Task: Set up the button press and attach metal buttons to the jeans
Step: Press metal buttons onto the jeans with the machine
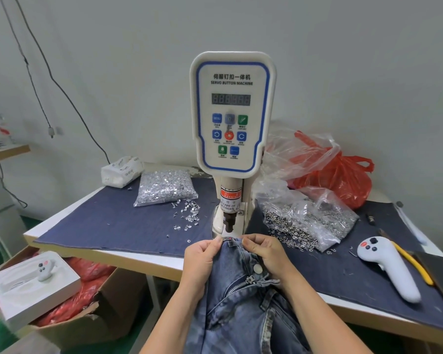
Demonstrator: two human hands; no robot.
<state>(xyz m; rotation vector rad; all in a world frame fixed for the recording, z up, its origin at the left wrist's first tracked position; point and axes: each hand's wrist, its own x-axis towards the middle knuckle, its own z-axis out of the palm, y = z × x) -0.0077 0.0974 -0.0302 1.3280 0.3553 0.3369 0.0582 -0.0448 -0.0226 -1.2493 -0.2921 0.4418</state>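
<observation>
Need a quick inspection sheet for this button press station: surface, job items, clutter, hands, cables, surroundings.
Surface: white table covered by a dark blue cloth.
Job's things: servo button machine upright at centre; jeans waistband held under its punch; one metal button already on the fly; bag of tacks to its left, bag of buttons to its right, both spilling loose pieces.
Clutter: white handheld controller, yellow-handled tool, tissue pack, red plastic bag.
Hands: left hand and right hand pinch the waistband.
Cables: black cables hang down the wall.
Surroundings: cardboard box on green floor, holding a white tray.
</observation>
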